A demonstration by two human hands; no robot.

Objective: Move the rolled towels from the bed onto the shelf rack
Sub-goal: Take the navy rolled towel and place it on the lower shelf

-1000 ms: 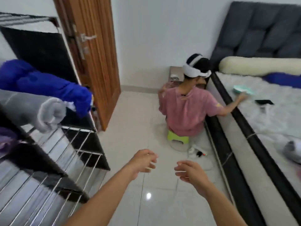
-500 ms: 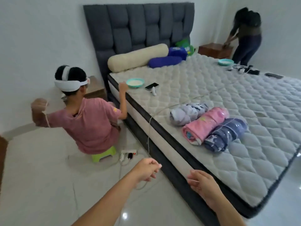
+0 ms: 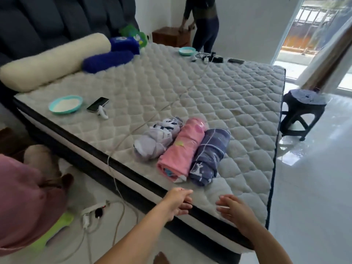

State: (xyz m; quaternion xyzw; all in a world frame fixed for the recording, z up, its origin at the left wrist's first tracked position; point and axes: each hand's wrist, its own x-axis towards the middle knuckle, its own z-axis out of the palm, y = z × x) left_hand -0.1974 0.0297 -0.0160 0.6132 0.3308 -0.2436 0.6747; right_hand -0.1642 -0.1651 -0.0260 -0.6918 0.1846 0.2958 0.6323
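Note:
Three rolled towels lie side by side near the front edge of the bed [image 3: 219, 96]: a pale lilac towel [image 3: 154, 141] on the left, a pink towel [image 3: 182, 149] in the middle, a dark blue patterned towel [image 3: 209, 159] on the right. My left hand [image 3: 178, 202] hovers over the mattress edge just below the pink towel, fingers loosely apart and holding nothing. My right hand [image 3: 233, 208] hovers over the mattress corner below the blue towel, also holding nothing. The shelf rack is out of view.
A person in a pink shirt [image 3: 24, 206] sits on a green stool [image 3: 61, 223] at the lower left, beside a power strip [image 3: 93, 208] and cables. A teal bowl [image 3: 65, 104] and phone [image 3: 97, 104] lie on the bed. A dark stool [image 3: 302, 113] stands right; another person [image 3: 203, 25] stands behind.
My view has swung right from the shelf rack and door to the bed. Both hands have come closer to the mattress edge, just below the three towels.

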